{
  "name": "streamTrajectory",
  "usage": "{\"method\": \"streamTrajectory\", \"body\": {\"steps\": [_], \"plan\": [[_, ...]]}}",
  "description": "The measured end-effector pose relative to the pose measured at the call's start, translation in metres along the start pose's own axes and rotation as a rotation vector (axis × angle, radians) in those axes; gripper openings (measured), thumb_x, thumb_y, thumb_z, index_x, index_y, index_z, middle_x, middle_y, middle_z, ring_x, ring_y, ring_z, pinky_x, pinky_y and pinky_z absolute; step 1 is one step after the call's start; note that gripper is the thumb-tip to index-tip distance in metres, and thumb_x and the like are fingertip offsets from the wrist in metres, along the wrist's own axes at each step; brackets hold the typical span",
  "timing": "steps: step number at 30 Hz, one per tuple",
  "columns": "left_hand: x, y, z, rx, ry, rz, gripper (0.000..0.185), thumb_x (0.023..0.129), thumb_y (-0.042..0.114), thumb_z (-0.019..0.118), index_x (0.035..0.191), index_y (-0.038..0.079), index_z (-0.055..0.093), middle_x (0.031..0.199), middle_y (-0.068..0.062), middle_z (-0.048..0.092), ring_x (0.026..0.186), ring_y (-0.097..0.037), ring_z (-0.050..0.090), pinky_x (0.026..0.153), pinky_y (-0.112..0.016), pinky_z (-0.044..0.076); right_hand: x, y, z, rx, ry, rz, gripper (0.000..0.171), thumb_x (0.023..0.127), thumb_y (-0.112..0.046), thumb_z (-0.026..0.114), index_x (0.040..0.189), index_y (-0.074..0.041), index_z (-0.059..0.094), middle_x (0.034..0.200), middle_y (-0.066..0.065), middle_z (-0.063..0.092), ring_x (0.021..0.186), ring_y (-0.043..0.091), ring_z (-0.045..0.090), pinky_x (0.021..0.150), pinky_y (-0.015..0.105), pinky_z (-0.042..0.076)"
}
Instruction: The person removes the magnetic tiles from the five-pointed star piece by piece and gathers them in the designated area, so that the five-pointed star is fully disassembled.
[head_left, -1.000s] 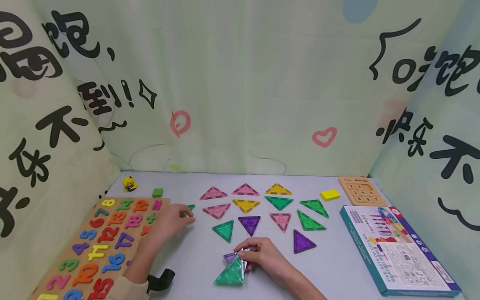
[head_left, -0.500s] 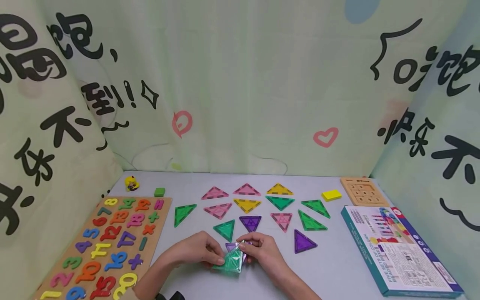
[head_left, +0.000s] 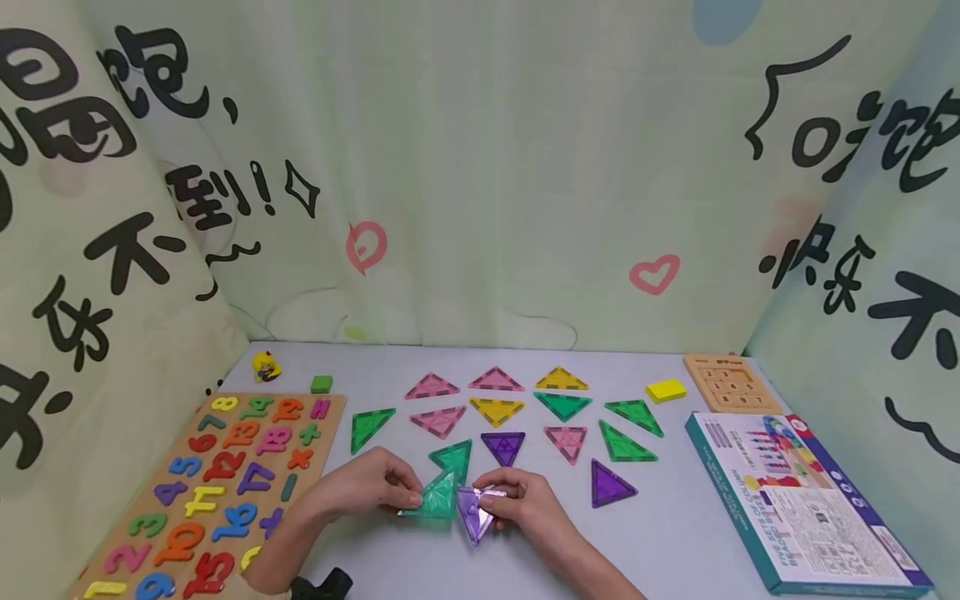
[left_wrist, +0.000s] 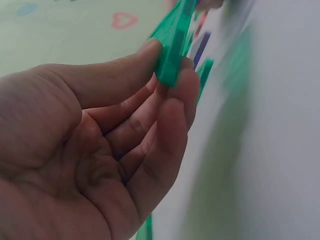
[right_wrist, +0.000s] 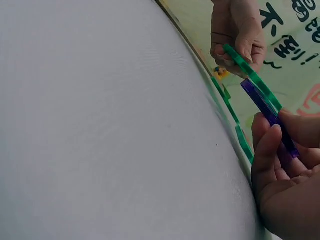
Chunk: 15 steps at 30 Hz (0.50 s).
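Between thumb and fingers, my left hand (head_left: 386, 483) pinches the corner of a translucent green triangular magnetic tile (head_left: 438, 502). My right hand (head_left: 531, 507) pinches a purple triangular magnetic tile (head_left: 474, 510) whose point faces down. The two tiles stand side by side above the table's front middle, inner edges close together. In the left wrist view, the green tile (left_wrist: 175, 45) rises edge-on from the thumb and fingertips. The right wrist view has the purple tile (right_wrist: 267, 107) edge-on, with the green tile's edge (right_wrist: 252, 72) alongside it. Just behind them lies another green triangle (head_left: 452, 456).
Pink triangles (head_left: 432, 386), yellow triangles (head_left: 497, 410) and more green and purple ones lie in loose rows behind the hands. A wooden number board (head_left: 315, 483) fills the left side. At right are a boxed set (head_left: 802, 508), a wooden puzzle (head_left: 729, 383) and a yellow block (head_left: 665, 391).
My left hand left a green triangle beside the number board, came to the green tile at my right hand and drew it leftward. The purple tile, earlier mostly behind it, now shows.
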<state>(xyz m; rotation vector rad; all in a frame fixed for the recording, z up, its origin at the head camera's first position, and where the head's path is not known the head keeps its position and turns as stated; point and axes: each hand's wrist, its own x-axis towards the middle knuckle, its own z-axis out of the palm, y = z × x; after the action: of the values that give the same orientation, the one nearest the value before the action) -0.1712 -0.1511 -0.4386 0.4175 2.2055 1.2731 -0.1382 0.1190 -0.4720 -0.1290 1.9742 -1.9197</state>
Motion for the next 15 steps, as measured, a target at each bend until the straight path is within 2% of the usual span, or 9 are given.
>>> {"method": "streamTrajectory", "body": {"steps": [3,6,11,15], "plan": [[-0.004,-0.004,-0.011,0.011,0.05,-0.007,0.013,0.09,0.017,0.072,0.092,0.004,0.076,0.077,0.001,0.069,0.069,-0.012,0.059,0.066,-0.029,0.052,0.0,0.001,0.0,-0.005,-0.014,0.023,0.033,0.09,-0.014,0.071,0.117,0.003,0.065,0.082,-0.003,0.071,0.064,0.006,0.057,0.06,0.02,0.05],[-0.007,-0.009,-0.019,0.062,0.13,-0.035,0.013,0.09,0.017,0.073,0.095,0.006,0.077,0.079,0.001,0.069,0.071,-0.013,0.058,0.067,-0.029,0.052,0.001,0.001,0.0,-0.009,-0.013,0.032,0.032,0.09,-0.015,0.071,0.117,0.001,0.066,0.083,-0.003,0.071,0.065,0.007,0.057,0.061,0.021,0.05],[-0.006,-0.017,-0.027,0.16,0.303,-0.127,0.012,0.09,0.016,0.073,0.098,0.009,0.078,0.081,0.001,0.069,0.072,-0.015,0.054,0.066,-0.029,0.048,0.002,0.002,-0.001,-0.03,-0.031,0.044,0.031,0.092,-0.017,0.069,0.119,-0.001,0.066,0.084,-0.003,0.069,0.066,0.008,0.057,0.063,0.022,0.051],[-0.002,-0.018,-0.026,0.23,0.398,-0.192,0.012,0.09,0.017,0.073,0.098,0.009,0.078,0.083,0.001,0.069,0.073,-0.015,0.054,0.065,-0.028,0.047,0.002,0.001,-0.001,-0.045,-0.061,0.049,0.03,0.093,-0.016,0.067,0.12,-0.003,0.066,0.086,-0.002,0.069,0.068,0.01,0.058,0.065,0.024,0.05]]}}
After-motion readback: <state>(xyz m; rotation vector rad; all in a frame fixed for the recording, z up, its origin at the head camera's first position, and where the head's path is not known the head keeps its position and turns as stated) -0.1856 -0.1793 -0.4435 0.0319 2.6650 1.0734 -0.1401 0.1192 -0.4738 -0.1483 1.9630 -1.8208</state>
